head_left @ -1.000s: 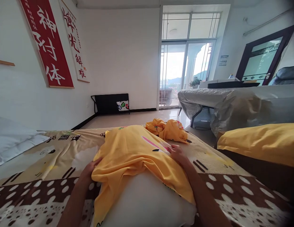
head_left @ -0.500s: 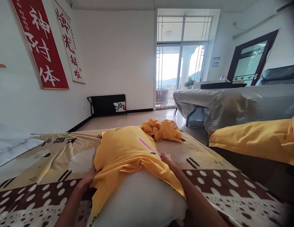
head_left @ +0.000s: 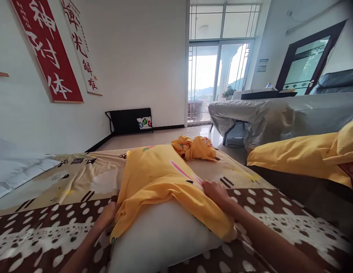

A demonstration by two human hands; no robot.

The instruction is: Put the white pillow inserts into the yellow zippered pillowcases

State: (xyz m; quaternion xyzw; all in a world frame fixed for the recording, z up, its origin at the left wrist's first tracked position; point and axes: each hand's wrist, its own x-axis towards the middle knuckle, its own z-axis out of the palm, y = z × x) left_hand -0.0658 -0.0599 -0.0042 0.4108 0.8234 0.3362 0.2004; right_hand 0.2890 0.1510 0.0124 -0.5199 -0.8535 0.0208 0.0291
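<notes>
1. Head view: a white pillow (head_left: 162,239) lies on a spotted brown blanket (head_left: 51,223). Its long axis runs away from the person — bare end nearest, covered end pointing to the glass door (head_left: 218,76).
2. A yellow pillowcase (head_left: 156,178) sheathes the pillow's far half; its open hem crosses the pillow's middle at a slant.
3. The right hand (head_left: 216,192) sits on the pillow's right flank, fingers curled together and clamped on the hem.
4. The left hand (head_left: 107,217) is at the pillow's left flank by the hem — fabric hides its fingers, so their grip cannot be told.
5. Beyond the pillow's far end lies a crumpled yellow cloth (head_left: 195,148); well right of the pillow, a second yellow pillow (head_left: 301,159).
</notes>
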